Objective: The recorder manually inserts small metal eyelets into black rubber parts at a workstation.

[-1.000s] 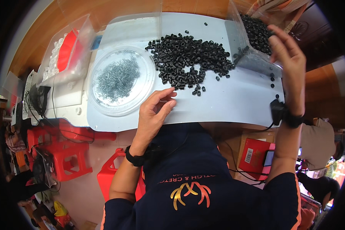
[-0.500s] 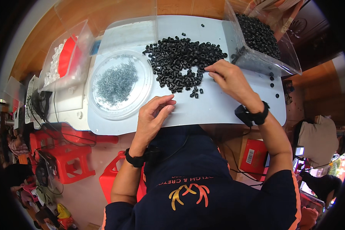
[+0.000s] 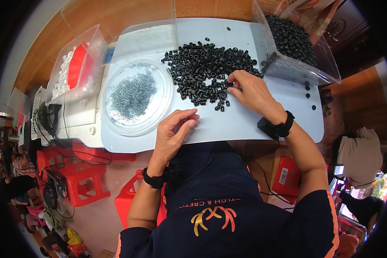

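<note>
Right hand (image 3: 254, 92) at the black pile (image 3: 208, 64), lower right: grip narrow, hold unclear; left hand (image 3: 171, 134) below the pile, grip parted, palm hidden.

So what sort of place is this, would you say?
Probably a small workshop or makeshift workroom: a heap of small black parts lies on a pale table, a round clear tray of tiny pieces sits beside it, and red plastic stools stand nearby.

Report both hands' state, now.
Left hand: open, loosely curled, nothing visible between the fingertips.
Right hand: fingertips at the black pile; whether it grips a piece cannot be told.
</note>
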The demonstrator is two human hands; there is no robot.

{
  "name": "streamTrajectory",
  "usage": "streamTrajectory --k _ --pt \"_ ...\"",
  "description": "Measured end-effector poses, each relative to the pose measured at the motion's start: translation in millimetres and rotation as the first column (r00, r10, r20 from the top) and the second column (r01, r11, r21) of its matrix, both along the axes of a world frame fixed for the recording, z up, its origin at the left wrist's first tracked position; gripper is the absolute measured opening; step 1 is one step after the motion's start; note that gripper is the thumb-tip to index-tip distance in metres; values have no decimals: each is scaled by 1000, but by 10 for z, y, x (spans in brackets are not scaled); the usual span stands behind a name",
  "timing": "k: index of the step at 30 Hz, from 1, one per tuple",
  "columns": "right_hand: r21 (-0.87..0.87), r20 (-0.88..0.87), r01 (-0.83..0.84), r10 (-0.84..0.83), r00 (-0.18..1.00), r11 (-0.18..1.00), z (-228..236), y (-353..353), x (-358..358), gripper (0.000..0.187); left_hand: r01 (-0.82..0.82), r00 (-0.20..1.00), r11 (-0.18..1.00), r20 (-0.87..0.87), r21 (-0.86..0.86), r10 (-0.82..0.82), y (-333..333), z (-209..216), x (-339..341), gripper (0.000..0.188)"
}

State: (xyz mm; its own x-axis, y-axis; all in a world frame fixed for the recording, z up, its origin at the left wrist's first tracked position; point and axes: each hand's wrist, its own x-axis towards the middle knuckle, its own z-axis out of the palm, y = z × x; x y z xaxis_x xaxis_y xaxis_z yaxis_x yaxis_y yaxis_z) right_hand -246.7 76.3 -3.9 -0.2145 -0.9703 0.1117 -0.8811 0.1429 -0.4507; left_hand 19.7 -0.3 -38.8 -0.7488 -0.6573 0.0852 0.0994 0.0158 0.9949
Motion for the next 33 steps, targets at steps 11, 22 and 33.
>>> streamTrajectory --k 11,22,33 --pt "-80 -47 17 -20 999 997 -32 17 -16 18 -23 999 999 25 -39 24 5 21 -7 25" --pt "-178 467 -90 164 869 980 258 107 613 21 -139 987 990 -81 -2 139 100 203 -136 28" --pt "-172 455 -165 226 861 971 306 -57 934 14 -181 953 964 -207 197 221 76 111 83 26"
